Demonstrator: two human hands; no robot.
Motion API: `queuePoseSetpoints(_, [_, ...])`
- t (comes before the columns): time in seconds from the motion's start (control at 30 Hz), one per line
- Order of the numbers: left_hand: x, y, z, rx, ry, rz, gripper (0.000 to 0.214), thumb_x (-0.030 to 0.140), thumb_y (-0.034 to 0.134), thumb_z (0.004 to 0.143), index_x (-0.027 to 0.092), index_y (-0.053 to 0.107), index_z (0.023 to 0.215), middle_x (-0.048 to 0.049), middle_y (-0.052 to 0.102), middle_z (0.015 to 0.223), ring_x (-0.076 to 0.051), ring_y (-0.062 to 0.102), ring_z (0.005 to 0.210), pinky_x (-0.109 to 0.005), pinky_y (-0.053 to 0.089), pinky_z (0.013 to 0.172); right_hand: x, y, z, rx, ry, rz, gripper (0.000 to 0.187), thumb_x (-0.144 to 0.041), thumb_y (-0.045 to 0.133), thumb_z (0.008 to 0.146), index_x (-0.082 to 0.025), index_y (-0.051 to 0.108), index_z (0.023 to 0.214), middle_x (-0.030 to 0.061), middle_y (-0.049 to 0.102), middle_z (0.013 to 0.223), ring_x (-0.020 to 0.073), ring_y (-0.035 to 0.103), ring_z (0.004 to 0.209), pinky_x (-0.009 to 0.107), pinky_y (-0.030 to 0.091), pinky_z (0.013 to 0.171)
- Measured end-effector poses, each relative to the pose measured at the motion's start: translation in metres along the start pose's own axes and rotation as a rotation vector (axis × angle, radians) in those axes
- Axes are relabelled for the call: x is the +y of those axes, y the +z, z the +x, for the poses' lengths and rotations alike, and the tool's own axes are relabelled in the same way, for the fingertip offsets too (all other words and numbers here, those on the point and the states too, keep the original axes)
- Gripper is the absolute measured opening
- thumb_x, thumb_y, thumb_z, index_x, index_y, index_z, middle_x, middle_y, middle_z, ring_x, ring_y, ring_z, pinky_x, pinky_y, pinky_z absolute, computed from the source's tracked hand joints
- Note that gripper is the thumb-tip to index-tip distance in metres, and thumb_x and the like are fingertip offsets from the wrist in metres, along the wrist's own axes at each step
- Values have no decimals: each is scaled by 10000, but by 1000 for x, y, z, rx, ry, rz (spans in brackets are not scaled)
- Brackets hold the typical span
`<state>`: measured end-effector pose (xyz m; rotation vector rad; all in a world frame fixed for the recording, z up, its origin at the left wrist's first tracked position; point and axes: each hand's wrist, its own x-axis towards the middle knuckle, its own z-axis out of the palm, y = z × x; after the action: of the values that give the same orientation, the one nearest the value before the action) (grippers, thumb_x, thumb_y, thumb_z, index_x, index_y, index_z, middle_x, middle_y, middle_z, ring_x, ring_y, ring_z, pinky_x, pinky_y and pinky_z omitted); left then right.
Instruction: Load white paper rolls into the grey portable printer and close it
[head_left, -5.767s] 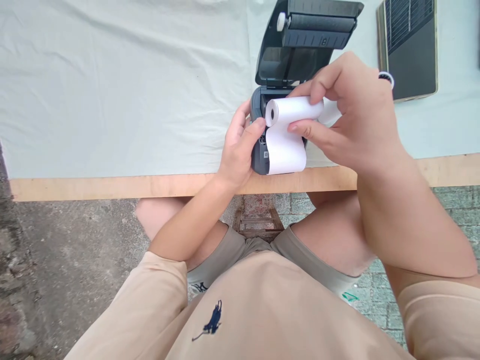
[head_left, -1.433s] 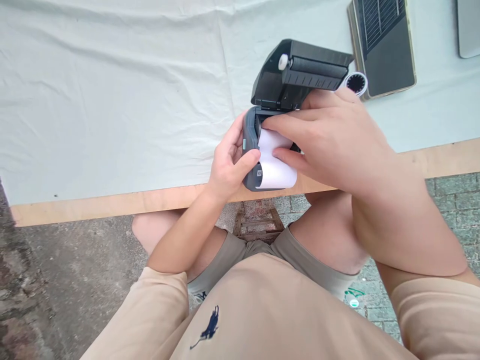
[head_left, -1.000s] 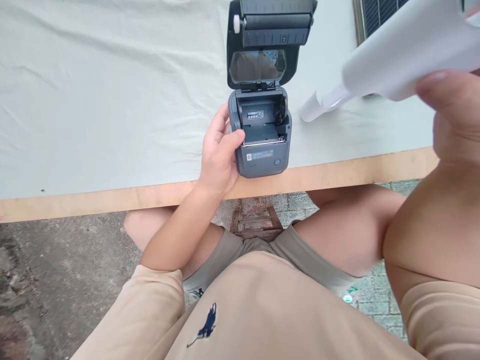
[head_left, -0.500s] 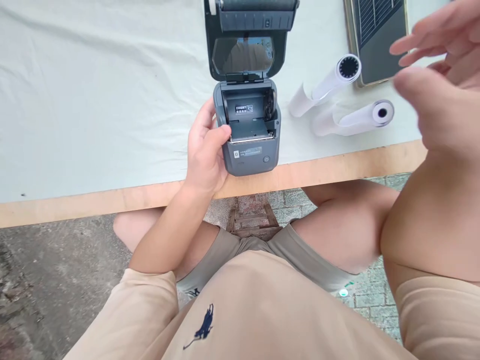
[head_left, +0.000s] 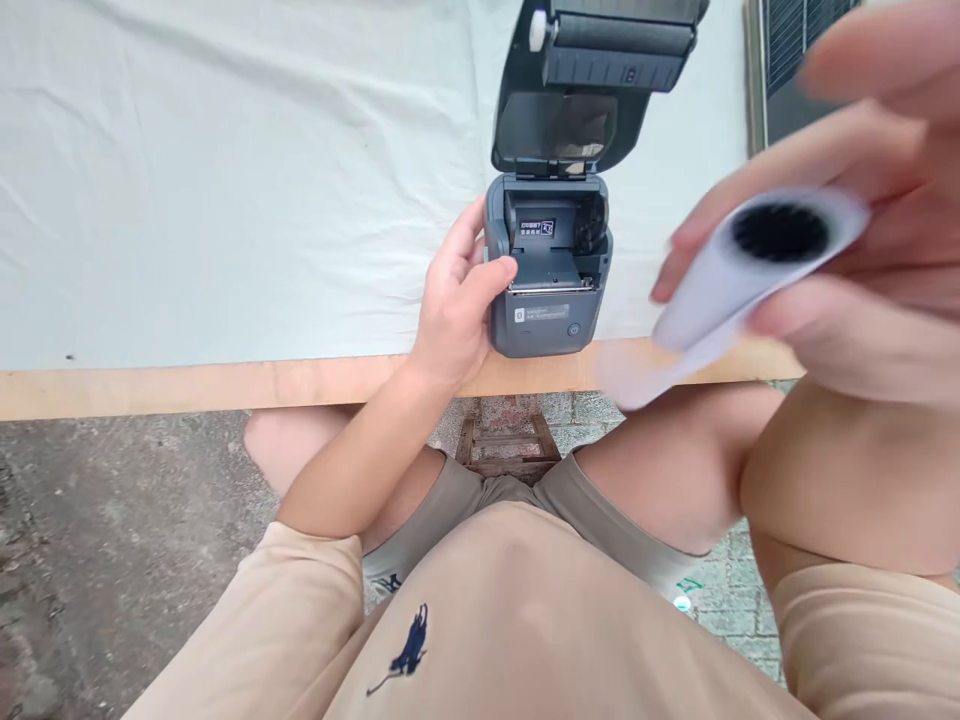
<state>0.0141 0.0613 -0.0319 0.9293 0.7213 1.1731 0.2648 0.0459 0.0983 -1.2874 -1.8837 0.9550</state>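
Observation:
My left hand grips the left side of a dark grey portable label printer, its thumb on the front edge of the bay. The printer's lid is swung up on its hinge, with a black roller and a white knob on its inner side. Inside the bay I see a small printed sticker and no roll. Off to the right, my right hand holds a white paper roll with a black core between thumb and fingers. The roll's loose end hangs toward the table edge; hand and roll are blurred by motion.
A white cloth with shallow wrinkles covers the table, and a bare wooden edge runs along the front. At the upper right lies a dark framed panel, partly behind my right hand. A wooden stool shows below between my legs.
My right hand, empty before, has taken the black-cored roll up off the table and toward me. The second roll no longer shows. The printer and left hand appear further right in view.

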Motion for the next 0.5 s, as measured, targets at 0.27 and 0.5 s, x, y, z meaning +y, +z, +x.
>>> queuePoseSetpoints(0.27, [-7, -4, 4, -64, 57, 49, 648, 678, 823, 762, 293, 670, 1260, -55, 750, 1168, -399, 629, 1442, -504, 630, 1077, -9, 68, 20, 9, -170, -512, 223, -328, 799, 937, -285, 592, 1009, -17, 785, 998, 233, 751, 865, 421, 559, 837])
queuePoseSetpoints(0.5, [0, 2, -1, -26, 9, -30, 520, 571, 834, 808, 285, 660, 1206, -36, 723, 1126, -344, 660, 1373, -468, 593, 1124, 2, 75, 30, 50, -298, -708, 223, -452, 621, 1048, -241, 645, 983, 33, 802, 1192, 283, 732, 1040, 462, 437, 869])
